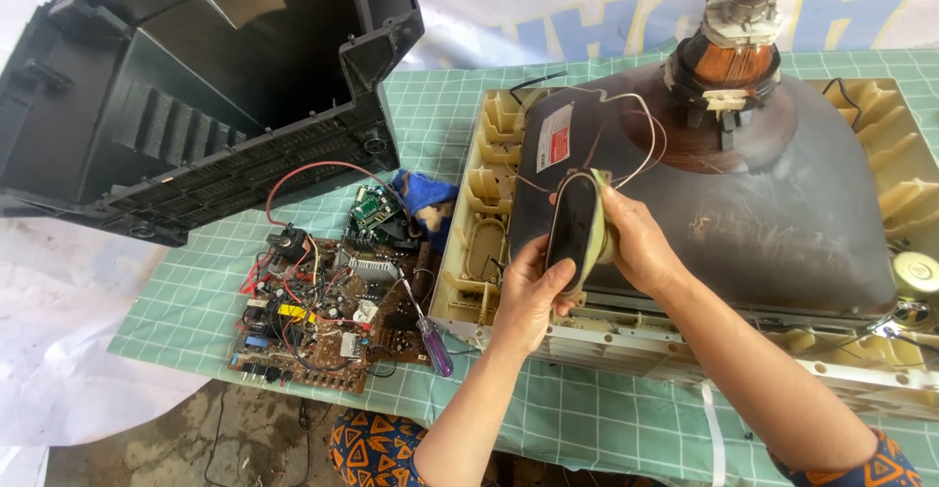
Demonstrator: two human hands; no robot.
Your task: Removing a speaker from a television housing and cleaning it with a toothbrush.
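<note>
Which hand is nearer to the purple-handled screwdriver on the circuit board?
Left. The left hand holds the oval speaker's lower edge, just right of the screwdriver. The right hand grips the speaker's far side, farther away.

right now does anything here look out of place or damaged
Yes: the television lies in pieces. Its black back shell lies tipped open, the circuit board sits bare on the green cloth, and both hands, left and right, hold an oval speaker lifted from the cream frame.
</note>
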